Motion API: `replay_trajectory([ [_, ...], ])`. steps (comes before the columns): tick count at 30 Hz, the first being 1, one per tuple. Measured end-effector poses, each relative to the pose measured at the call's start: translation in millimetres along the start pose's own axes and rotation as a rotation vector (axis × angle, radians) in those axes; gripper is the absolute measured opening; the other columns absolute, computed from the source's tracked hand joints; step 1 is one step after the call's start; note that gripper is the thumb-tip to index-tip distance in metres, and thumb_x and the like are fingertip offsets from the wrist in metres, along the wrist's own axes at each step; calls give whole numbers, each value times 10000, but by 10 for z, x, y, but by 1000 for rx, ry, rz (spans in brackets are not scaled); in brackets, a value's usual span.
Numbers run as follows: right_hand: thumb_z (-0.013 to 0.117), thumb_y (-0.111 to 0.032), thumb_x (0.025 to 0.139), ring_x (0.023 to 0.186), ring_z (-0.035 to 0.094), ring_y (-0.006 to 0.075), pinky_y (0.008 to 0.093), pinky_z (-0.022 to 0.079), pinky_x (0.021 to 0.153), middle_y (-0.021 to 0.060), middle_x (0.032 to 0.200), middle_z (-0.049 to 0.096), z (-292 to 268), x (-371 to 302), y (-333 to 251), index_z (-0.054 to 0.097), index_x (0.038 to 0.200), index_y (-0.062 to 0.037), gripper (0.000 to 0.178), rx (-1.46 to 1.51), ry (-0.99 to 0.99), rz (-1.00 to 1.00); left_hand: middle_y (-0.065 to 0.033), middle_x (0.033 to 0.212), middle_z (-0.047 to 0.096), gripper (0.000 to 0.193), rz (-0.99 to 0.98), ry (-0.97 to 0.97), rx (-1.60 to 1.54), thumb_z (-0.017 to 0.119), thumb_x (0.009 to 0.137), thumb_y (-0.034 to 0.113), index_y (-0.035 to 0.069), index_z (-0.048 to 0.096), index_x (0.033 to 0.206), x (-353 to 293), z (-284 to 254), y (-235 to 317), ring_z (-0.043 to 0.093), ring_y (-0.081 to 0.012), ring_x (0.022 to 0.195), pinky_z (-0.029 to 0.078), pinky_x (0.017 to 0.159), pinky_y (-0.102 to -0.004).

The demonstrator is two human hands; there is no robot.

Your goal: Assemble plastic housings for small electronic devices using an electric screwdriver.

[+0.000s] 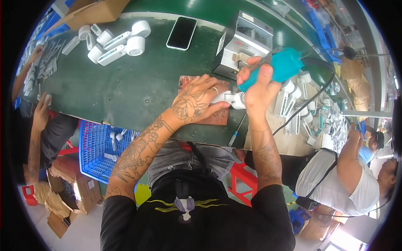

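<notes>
My left hand (pixel 197 98) is closed over a white plastic handheld device (pixel 228 98) with a round slotted head. It holds the device down on a reddish worn block (pixel 217 118), and the fingers cover most of its handle. My right hand (pixel 260 85) grips a teal electric screwdriver (pixel 285 66), tilted with its nose toward the device's round head. Whether the bit touches the device is hidden by my fingers. Just behind my right hand stands a silver and black box-shaped machine (pixel 243 44), probably a screw feeder.
Several similar white devices (pixel 112 44) lie at the back left, near a phone (pixel 181 33). More devices (pixel 293 100) crowd the right side, where a black cable (pixel 307 102) crosses. A small screwdriver (pixel 236 134) lies near the front edge. A blue basket (pixel 93 152) stands below left. Co-workers sit either side.
</notes>
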State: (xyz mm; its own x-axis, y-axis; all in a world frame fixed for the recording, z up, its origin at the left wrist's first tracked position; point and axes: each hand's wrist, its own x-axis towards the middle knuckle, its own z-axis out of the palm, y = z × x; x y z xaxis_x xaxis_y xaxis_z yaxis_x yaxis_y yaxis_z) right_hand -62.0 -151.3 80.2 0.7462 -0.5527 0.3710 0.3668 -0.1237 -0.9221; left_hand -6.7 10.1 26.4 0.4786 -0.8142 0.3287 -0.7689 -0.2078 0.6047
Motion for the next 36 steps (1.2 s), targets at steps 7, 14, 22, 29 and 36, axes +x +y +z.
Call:
replay_trajectory([
  [7, 520, -434, 1068, 573, 538, 205, 337, 465, 542, 100, 668, 534, 20, -33, 54, 510, 918, 10, 469, 20, 0, 21, -132, 1180, 638, 467, 29, 84, 84, 696, 920, 427, 69, 691, 1220, -21, 50, 4, 581, -363, 1127, 476, 997, -466],
  [14, 524, -450, 1064, 564, 536, 199, 336, 465, 538, 91, 664, 533, 20, 4, 33, 549, 972, 32, 491, -1, 30, 31, -138, 1224, 634, 480, 34, 75, 109, 678, 934, 440, 84, 679, 1255, -5, 16, 9, 573, -382, 1166, 464, 1024, -477],
  [22, 531, -496, 1051, 585, 565, 192, 321, 472, 558, 84, 688, 563, 28, 561, 11, 568, 1002, 34, 534, -47, 125, -161, -140, 1179, 630, 404, 27, 63, 1, 566, 999, 369, 70, 653, 1257, -23, 18, -30, 577, -335, 1140, 450, 1019, -466],
  [29, 530, -449, 1062, 581, 574, 192, 315, 459, 548, 82, 676, 561, -2, 513, 121, 563, 986, 16, 472, -76, 84, -142, -143, 1216, 630, 387, -31, -58, -76, 541, 1004, 323, 97, 633, 1305, -17, -5, 19, 563, -386, 1212, 418, 1084, -499],
  [36, 506, -525, 1046, 565, 533, 198, 343, 450, 537, 81, 661, 525, -35, 52, -168, 568, 1022, 36, 565, -13, 90, 22, -143, 1237, 628, 387, -31, 2, -44, 551, 998, 319, 99, 641, 1303, -11, -15, 9, 551, -402, 1239, 413, 1093, -499],
])
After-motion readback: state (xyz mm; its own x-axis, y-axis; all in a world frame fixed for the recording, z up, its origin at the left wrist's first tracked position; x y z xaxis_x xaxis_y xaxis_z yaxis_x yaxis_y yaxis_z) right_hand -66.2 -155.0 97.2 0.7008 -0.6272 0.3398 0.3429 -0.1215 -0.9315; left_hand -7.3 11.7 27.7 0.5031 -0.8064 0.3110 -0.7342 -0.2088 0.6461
